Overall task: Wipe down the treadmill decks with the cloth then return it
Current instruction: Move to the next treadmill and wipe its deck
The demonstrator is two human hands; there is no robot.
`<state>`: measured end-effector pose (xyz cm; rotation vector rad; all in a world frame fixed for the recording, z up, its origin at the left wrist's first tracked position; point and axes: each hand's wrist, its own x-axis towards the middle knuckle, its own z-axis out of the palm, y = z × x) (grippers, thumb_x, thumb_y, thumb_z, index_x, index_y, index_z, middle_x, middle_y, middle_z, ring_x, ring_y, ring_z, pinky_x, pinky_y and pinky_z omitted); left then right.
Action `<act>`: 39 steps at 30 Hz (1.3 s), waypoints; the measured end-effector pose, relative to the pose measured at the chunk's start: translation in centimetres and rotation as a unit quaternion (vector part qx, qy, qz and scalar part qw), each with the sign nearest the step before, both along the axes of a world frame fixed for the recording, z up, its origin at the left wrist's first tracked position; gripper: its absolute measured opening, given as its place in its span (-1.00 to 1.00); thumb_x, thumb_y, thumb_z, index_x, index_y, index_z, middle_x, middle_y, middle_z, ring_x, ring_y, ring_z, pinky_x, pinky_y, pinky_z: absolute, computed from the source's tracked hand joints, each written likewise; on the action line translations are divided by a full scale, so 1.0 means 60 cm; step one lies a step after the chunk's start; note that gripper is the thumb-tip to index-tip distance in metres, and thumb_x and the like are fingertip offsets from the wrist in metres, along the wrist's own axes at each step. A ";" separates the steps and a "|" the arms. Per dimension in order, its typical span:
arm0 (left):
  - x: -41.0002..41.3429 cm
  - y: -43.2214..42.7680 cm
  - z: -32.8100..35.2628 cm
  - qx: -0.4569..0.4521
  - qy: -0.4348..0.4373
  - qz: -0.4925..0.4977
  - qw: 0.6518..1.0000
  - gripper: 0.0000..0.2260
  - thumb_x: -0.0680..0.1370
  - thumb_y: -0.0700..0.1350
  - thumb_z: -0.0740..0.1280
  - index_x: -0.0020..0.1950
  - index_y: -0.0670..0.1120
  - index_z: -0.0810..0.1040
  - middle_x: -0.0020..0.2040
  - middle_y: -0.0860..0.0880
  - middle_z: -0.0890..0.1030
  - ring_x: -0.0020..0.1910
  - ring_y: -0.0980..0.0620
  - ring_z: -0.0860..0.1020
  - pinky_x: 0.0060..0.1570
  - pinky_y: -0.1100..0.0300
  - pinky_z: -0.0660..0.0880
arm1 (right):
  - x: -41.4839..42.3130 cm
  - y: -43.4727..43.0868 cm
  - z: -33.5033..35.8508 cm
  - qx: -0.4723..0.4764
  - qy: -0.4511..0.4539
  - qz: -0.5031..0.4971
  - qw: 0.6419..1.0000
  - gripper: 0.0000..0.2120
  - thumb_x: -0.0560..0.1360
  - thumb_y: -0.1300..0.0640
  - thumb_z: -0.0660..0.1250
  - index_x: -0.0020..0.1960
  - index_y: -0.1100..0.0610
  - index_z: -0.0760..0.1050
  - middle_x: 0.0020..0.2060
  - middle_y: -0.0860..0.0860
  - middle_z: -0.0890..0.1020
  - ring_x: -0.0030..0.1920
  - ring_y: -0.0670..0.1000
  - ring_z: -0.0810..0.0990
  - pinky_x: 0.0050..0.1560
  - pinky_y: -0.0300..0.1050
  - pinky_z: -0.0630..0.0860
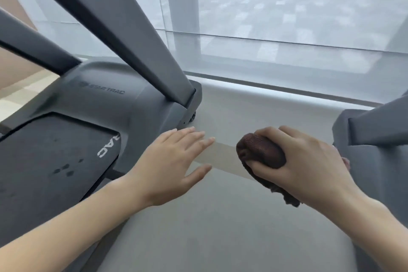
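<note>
A grey treadmill (pixel 106 99) stands at the left, its dark belt deck (pixel 48 161) bearing a few dark spots. A second treadmill (pixel 373 157) shows partly at the right edge. My right hand (pixel 304 161) grips a bunched dark brown cloth (pixel 258 150) over the floor between the two machines, close to the right treadmill. My left hand (pixel 174 161) hovers with straight, spread fingers beside the left treadmill's right side rail, holding nothing.
Grey floor (pixel 209 216) runs between the treadmills, with a pale strip under my hands. Slanted grey uprights (pixel 123 28) rise from the left treadmill. A large window with a sheer blind (pixel 287 17) fills the back wall.
</note>
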<state>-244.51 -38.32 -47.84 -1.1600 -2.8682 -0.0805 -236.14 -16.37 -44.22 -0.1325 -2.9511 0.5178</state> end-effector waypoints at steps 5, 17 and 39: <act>-0.015 0.005 0.126 0.009 -0.010 -0.016 1.000 -0.42 0.52 0.26 -0.15 0.48 0.09 0.23 0.45 0.08 0.32 0.48 0.08 0.18 0.45 0.07 0.11 | -0.011 -0.011 0.120 -0.003 -0.012 -0.012 1.000 -0.63 0.30 -0.29 0.19 0.06 -0.22 0.45 -0.19 -0.16 0.52 -0.22 -0.08 0.47 -0.27 -0.15 0.33; -0.035 -0.017 0.363 -0.036 -0.026 -0.033 0.998 -0.38 0.50 0.25 -0.20 0.50 0.07 0.18 0.48 0.03 0.27 0.49 0.03 0.13 0.46 0.08 0.04 | -0.018 -0.045 0.347 -0.020 -0.003 -0.047 0.999 -0.61 0.32 -0.24 0.23 0.09 -0.14 0.50 -0.17 -0.10 0.55 -0.15 0.02 0.54 -0.25 -0.13 0.38; 0.057 -0.067 0.733 -0.052 -0.016 -0.061 0.997 -0.40 0.53 0.23 -0.17 0.50 0.04 0.20 0.47 -0.02 0.30 0.49 -0.02 0.17 0.46 0.03 0.06 | 0.071 -0.105 0.723 0.058 0.009 0.017 0.998 -0.60 0.34 -0.22 0.28 0.08 -0.05 0.53 -0.18 -0.04 0.57 -0.18 0.09 0.54 -0.26 -0.15 0.27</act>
